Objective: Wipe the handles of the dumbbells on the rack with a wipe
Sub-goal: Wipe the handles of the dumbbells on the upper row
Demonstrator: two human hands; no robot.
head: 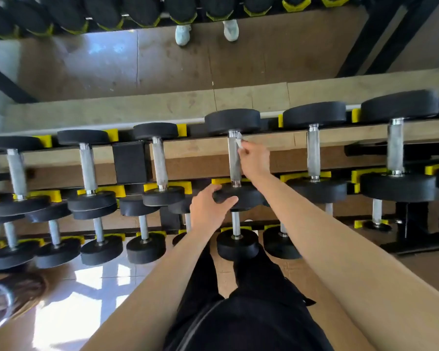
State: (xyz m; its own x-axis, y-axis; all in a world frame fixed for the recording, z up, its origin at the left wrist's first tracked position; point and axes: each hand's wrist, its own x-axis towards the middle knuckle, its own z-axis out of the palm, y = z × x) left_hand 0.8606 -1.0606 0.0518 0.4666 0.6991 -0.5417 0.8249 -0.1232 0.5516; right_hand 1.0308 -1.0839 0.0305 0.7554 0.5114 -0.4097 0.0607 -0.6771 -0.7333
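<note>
Right hand (255,159): fingers curled and bunched, pinching a small white wipe (239,140) at the fingertips. The wipe lies against the right side of a steel handle (233,160), at its far end, just below the far head (232,121). The hand sits just right of this handle, with the knuckles touching or nearly touching the bar; which of the two cannot be told.

Left hand (208,210): nearer the body and lower left of the right hand. Fingers and thumb are curled over the left rim of the near head (247,197) of the same dumbbell, gripping it.

Dumbbell: lies across the upper tier of the rack (129,162), handle running away from the person, between the two hands.

Neighbours, upper tier: one dumbbell (160,163) well left of the right hand, another (314,153) near its right, and a larger one (395,145) further right. All lie parallel, their heads resting in yellow cradles (181,129).

Lower tier: smaller dumbbells (236,225) below and nearer than the left hand, also in yellow cradles.

Beneath both forearms: black trousers (251,312) and a brown floor (416,274).

Far beyond the right hand, at the top of the view: a pair of pale shoes (183,34).
</note>
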